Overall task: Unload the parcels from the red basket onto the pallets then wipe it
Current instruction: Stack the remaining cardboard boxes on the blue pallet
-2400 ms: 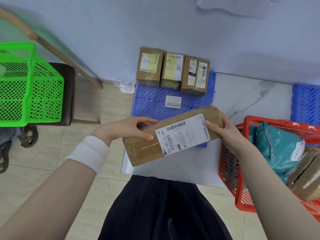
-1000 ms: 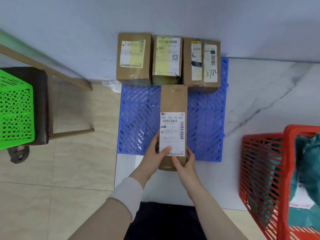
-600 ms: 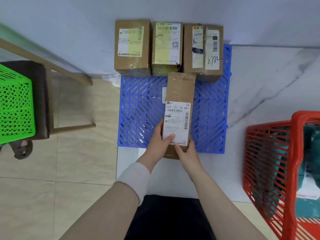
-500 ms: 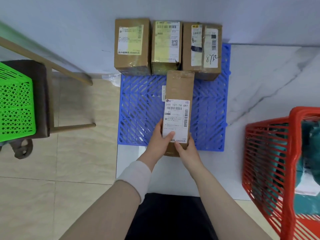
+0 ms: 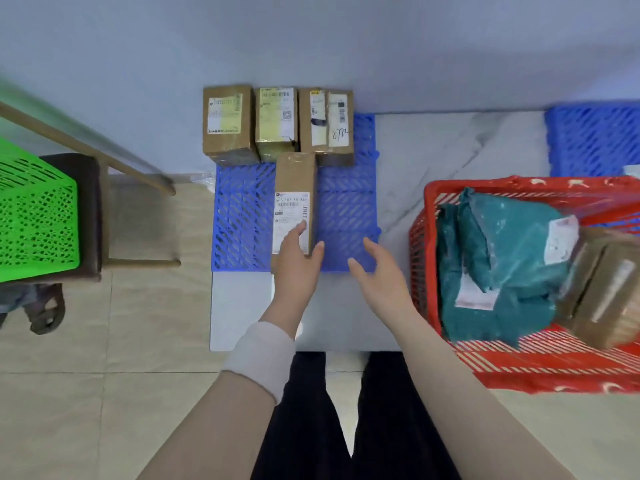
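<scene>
A long brown parcel (image 5: pixel 296 174) with a white label lies lengthwise on the blue pallet (image 5: pixel 346 209), its far end against a row of three brown boxes (image 5: pixel 277 123) standing by the wall. My left hand (image 5: pixel 298 265) rests flat on the parcel's near end, fingers on the label. My right hand (image 5: pixel 377 275) is off the parcel, open over the pallet's front edge. The red basket (image 5: pixel 429 202) stands to the right, holding teal mailer bags (image 5: pixel 512 258) and brown boxes (image 5: pixel 602 296).
A second blue pallet (image 5: pixel 592 140) lies behind the red basket on the white marble board (image 5: pixel 433 150). At the left a green basket (image 5: pixel 34 216) sits on a dark stool (image 5: pixel 91 216). My dark trousers fill the bottom centre.
The long parcel went from both hands down onto the pallet and was pushed against the back row. My right hand has let go and moved right. The view swung toward the red basket.
</scene>
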Demonstrator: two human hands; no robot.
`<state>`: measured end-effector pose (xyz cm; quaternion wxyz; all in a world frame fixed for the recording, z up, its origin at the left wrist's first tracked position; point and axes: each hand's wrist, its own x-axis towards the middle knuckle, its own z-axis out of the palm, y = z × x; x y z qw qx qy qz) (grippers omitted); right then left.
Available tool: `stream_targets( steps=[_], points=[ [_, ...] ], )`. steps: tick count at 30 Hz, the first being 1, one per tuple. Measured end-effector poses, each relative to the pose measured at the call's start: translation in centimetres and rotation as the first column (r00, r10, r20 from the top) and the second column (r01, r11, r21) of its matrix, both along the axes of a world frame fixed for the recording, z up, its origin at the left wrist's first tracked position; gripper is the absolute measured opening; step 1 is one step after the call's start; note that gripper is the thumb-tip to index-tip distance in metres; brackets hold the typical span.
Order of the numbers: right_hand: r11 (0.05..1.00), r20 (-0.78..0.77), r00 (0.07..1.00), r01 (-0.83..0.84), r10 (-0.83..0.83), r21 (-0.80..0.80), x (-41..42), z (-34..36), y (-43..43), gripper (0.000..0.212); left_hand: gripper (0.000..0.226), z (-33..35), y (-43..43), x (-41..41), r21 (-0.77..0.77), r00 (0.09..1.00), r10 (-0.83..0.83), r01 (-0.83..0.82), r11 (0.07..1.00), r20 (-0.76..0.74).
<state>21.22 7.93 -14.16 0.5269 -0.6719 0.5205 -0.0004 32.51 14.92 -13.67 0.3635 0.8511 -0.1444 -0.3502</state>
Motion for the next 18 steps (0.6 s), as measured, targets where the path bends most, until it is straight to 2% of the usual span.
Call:
stream_targets(
  steps=[5, 8, 13, 16, 18],
  points=[
    [0.967, 0.091, 0.986, -0.115, 0.139, -0.229, -8.2, 5.7, -3.6, 0.046, 0.043, 4.4, -3.7, -8.1, -0.046, 0.965, -0.157, 0.17, 0.984, 0.212],
    [0.943, 0.097, 0.984, -0.109, 0.146, -0.315, -14.4, 7.3, -6.4, 0.041, 0.039, 5.8, -6.1, -14.0, -0.058, 0.923, -0.251, 0.279, 0.958, 0.293],
    [0.961, -0.014, 1.0, 0.018, -0.023, -0.277, -23.8, 7.9, -10.2, 0.043, 0.04, 7.1, -10.4, -22.6, -0.068, 0.895, -0.375, 0.401, 0.914, 0.242],
    [0.962, -0.076, 0.986, 0.126, -0.148, -0.241, -27.4, 7.8, -11.9, 0.046, 0.041, 6.5, -12.4, -26.4, -0.071, 0.893, -0.428, 0.44, 0.895, 0.141],
    [0.95, -0.126, 0.962, 0.208, -0.241, -0.234, -29.6, 7.4, -13.0, 0.049, 0.043, 5.4, -14.1, -28.6, -0.046, 0.856, -0.51, 0.515, 0.856, 0.081]
  ],
)
